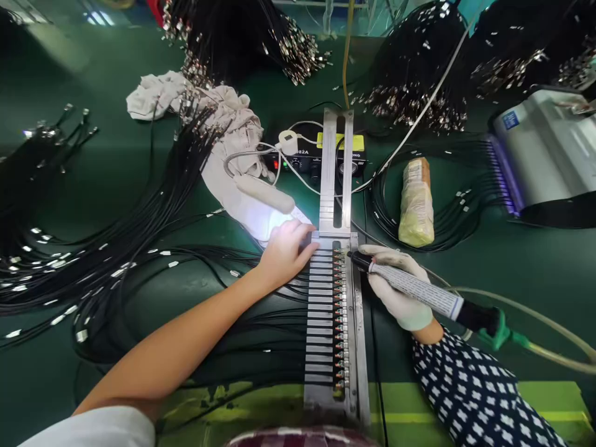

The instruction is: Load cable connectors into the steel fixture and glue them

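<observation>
On grn bench point(112, 152), slotted slvr jig point(320, 307)

**Black, Green, White, Silver**

Work table point(549, 273): dark green; front strip point(544, 403): yellow-green
Slotted fixture point(321, 292): silver-grey
Cables point(162, 195): black, tips point(300, 59) silvery
Pen-shaped tool point(414, 287): black nose, white barrel with dark print, green rear fitting point(498, 332)
Right hand point(395, 298): white glove point(414, 316)
Right sleeve point(465, 379): dark, patterned with white crosses
Left sleeve point(93, 429): white
Checked cloth point(302, 438): dark red and white
Control box point(298, 162): black, yellow label point(358, 143)
Wrapped block point(416, 208): pale yellow, brownish top
Bench device point(554, 155): grey, blue label point(511, 120), violet edge glow
</observation>
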`<action>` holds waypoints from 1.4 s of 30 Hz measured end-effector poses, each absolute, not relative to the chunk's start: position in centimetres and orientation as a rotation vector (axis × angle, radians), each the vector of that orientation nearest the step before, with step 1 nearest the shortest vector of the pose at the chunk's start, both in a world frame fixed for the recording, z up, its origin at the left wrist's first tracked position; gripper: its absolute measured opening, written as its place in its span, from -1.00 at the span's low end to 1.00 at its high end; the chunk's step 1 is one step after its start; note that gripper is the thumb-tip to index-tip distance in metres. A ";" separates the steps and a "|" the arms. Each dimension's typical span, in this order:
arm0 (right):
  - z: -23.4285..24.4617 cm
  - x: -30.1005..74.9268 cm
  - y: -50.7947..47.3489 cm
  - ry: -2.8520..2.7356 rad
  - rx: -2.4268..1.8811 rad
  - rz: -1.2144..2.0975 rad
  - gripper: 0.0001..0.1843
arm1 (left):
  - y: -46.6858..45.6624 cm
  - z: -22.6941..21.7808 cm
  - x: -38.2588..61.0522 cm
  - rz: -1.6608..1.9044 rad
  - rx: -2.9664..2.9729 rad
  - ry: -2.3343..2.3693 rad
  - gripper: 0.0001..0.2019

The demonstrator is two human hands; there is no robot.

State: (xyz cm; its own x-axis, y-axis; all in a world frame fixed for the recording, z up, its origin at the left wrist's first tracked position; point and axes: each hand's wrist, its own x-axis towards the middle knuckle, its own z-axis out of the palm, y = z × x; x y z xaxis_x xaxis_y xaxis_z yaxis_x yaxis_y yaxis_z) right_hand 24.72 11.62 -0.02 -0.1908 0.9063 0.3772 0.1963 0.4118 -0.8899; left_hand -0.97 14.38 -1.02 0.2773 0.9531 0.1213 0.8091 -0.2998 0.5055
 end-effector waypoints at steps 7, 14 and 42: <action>0.8 24.4 11.5 -1.701 -1.034 0.796 -0.72 | 14.1 -1.0 -1.0 0.566 2.223 1.617 -0.76; 1.0 24.2 11.7 -1.736 -1.035 0.781 -0.74 | 14.0 -0.8 -0.8 0.562 2.219 1.618 -0.76; 0.9 24.3 11.9 -1.813 -1.013 0.727 -0.76 | 14.1 -0.7 -0.8 0.547 2.212 1.623 -0.74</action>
State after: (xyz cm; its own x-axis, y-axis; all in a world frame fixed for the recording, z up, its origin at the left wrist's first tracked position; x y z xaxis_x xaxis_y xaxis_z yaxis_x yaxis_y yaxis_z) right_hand 24.34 11.85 0.89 -0.2517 0.8696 0.4247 0.3354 0.4900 -0.8046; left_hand -0.77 14.06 -0.65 0.2725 0.9565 0.1040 0.8244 -0.2879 0.4874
